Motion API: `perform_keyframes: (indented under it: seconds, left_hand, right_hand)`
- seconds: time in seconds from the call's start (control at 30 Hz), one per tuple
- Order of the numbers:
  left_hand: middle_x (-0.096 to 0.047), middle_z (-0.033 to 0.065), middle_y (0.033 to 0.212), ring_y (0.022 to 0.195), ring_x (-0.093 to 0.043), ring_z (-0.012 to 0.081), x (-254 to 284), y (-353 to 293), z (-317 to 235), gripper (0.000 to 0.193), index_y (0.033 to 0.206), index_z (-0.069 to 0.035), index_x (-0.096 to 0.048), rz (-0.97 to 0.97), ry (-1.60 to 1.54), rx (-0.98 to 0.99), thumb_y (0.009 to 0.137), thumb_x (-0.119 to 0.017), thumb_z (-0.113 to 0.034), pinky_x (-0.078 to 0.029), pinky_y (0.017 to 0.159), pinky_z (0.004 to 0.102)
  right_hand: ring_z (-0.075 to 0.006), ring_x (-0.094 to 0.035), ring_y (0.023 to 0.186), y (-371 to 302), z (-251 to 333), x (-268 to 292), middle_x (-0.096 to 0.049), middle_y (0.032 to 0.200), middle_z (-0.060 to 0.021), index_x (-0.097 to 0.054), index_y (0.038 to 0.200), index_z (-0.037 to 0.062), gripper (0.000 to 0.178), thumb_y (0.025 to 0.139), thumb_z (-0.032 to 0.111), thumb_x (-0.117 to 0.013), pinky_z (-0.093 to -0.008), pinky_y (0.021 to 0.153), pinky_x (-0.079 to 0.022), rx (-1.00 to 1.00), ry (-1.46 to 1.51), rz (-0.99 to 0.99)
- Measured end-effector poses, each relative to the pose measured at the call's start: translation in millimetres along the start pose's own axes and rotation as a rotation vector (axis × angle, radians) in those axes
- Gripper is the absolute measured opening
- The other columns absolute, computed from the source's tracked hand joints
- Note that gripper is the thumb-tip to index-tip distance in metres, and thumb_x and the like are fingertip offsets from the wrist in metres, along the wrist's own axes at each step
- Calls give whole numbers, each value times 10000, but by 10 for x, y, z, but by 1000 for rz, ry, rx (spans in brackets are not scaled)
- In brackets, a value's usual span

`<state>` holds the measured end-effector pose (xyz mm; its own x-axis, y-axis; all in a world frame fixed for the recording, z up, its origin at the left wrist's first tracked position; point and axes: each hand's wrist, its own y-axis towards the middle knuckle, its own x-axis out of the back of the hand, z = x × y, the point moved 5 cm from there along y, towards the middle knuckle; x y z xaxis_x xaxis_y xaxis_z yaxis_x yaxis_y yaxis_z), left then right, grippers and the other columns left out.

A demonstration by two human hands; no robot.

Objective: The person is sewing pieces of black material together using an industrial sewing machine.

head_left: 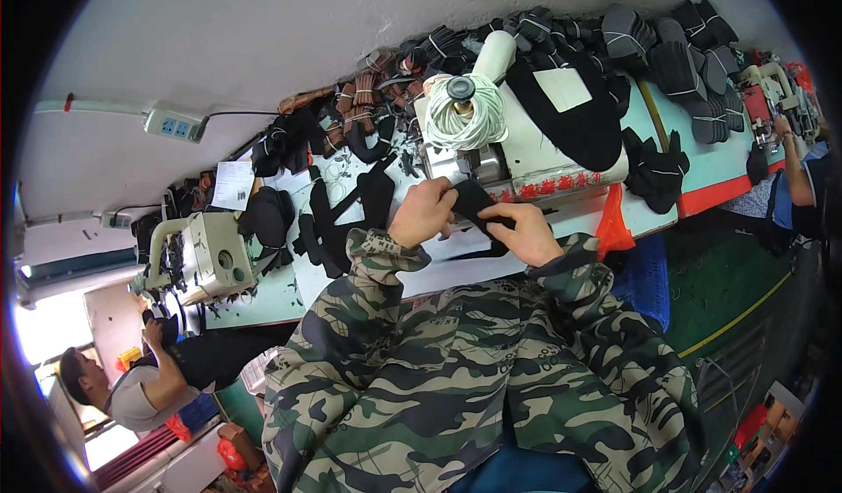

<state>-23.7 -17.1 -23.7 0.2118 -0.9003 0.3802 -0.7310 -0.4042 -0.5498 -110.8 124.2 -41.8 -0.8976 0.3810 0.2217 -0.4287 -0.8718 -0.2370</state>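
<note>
Between my hands is a small black piece of sheet material, fabric or leather, I cannot tell which. My left hand pinches its left end with curled fingers. On its right side, my right hand grips it with thumb and fingers. The piece is just in front of the metal working head of a cream-coloured machine. A coil of pale cord sits on top of this machine beside a dark knob. Part of a black strip hangs below my hands.
Black cut pieces lie left of my hands, and tied bundles line the wall. A large black piece covers the machine's top. A red plastic bag hangs at its right front. Co-workers sit at machines on both sides.
</note>
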Motion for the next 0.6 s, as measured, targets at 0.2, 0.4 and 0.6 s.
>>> perform_keyframes:
  seconds: [0.2, 0.4, 0.6]
  left_hand:
    - [-565, 109, 522, 421, -572, 180, 18, 120, -56, 245, 825, 49, -554, -52, 349, -103, 864, -435, -161, -455, 428, 285]
    - [-566, 111, 513, 424, -580, 195, 47, 218, -56, 249, 780, 56, -552, -91, 396, -114, 851, -440, -154, -463, 412, 294]
    - [-560, 101, 504, 384, -558, 180, -48, 185, -160, 261, 771, 50, -551, -5, 180, -44, 858, -442, -170, -441, 374, 278]
  right_hand:
    - [-193, -609, 790, 182, -87, -87, -631, 874, -139, -604, 969, -21, 279, 699, 45, -578, -281, 733, -462, 17, 136, 111]
    - [-178, -601, 770, 202, -39, -100, -635, 847, -122, -611, 949, -28, 257, 704, 44, -580, -276, 730, -459, -29, 245, 125]
    - [-154, -595, 778, 64, -112, -71, -638, 821, -107, -619, 912, -36, 219, 714, 49, -578, -261, 739, -450, -20, 187, 78]
